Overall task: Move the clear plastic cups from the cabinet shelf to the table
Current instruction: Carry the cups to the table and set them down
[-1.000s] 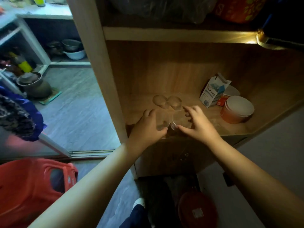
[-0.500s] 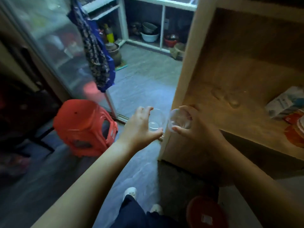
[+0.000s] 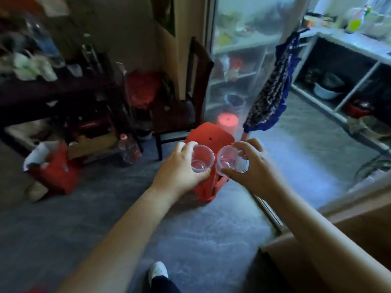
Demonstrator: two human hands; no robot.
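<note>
You stand in a lived-in home beside its kitchen: dark wooden chair [image 3: 186,98], cluttered table [image 3: 53,92], red plastic stool [image 3: 211,140], pots on white shelving [image 3: 338,81].

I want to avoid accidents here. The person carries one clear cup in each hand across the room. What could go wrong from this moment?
1. The left hand and right hand each pinch a thin clear plastic cup by fingertips only; a squeeze or bump could drop one.
2. The red plastic stool stands directly ahead on the floor, so the person may trip on it.
3. The dark table looks crowded, so finding a free spot may be hard.
</note>
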